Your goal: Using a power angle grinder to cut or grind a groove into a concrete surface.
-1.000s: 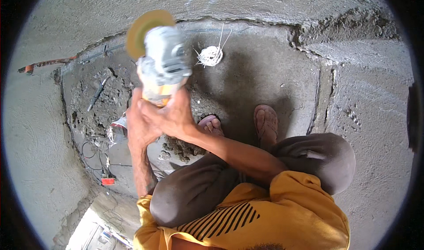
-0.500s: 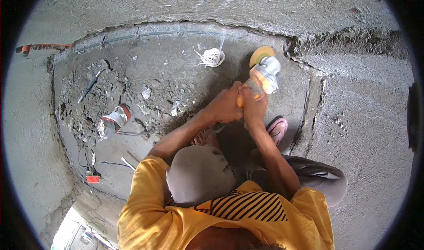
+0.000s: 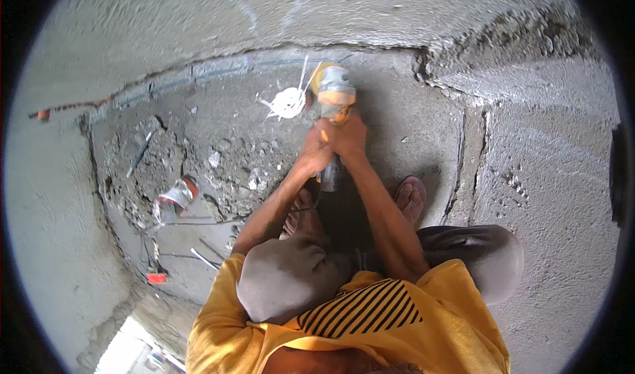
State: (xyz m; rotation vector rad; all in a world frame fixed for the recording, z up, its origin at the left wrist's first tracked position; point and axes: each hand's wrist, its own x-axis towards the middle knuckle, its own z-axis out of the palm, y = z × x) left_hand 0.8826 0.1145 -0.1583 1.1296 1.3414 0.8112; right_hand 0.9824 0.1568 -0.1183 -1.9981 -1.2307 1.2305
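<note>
An orange angle grinder [image 3: 337,97] with a silver gear head is held out in front of me, its head pointing away. Its yellowish disc [image 3: 319,78] shows at the far left of the head, slightly blurred. My right hand [image 3: 349,137] is closed round the orange body just behind the head. Close against it, my left hand [image 3: 315,152] is closed on the grinder's left side. The black rear end [image 3: 329,177] sticks out behind both hands. A bundle of white string [image 3: 288,103] lies just left of the grinder, with strands reaching toward the disc.
Broken rubble [image 3: 231,152] covers the floor at left, where a chisel-like rod [image 3: 140,153] lies. Near it is a white and red bag-like packet [image 3: 177,197]. A red plug-like piece [image 3: 157,278] sits by dark cables. My foot [image 3: 410,199] is right of the grinder.
Both hands have swung the grinder left, from the right of the white string to right beside it. The grinder has turned from a rightward tilt to nearly straight ahead.
</note>
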